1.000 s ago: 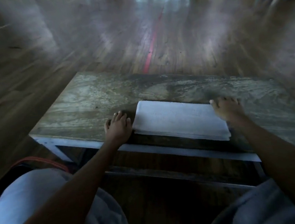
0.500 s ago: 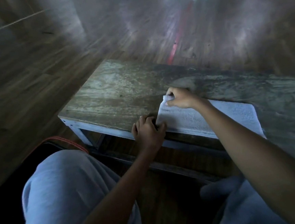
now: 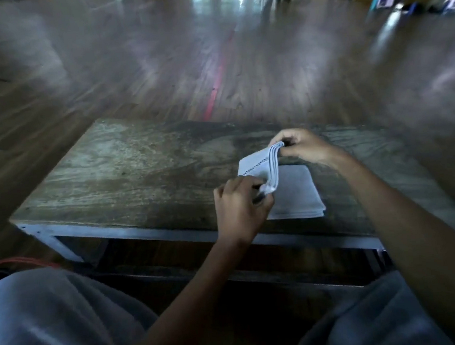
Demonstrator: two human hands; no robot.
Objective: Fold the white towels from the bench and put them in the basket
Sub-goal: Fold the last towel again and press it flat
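- Right hand (image 3: 304, 147): fingertips pressed together on the far corner of the raised towel end, where several stacked layers show edge-on.
- Left hand (image 3: 241, 212): fingers curled and pinching the near corner of the same raised end, just above the bench's near edge.
- White towel (image 3: 295, 194): already folded into a strip; its left end is lifted and turned over toward the right, while the rest lies flat on the bench, reaching the near edge right of centre.
- Bench (image 3: 127, 175): worn wooden top on a pale frame; the left half carries nothing.
- Step in hand, as judged: one more fold across the strip's length.
- Next move, as judged: carry both pinched corners rightward together, lay them on the resting end with edges matched, then press flat.
- Basket: possibly the dark object with an orange rim (image 3: 22, 266) at lower left; this cannot be confirmed.
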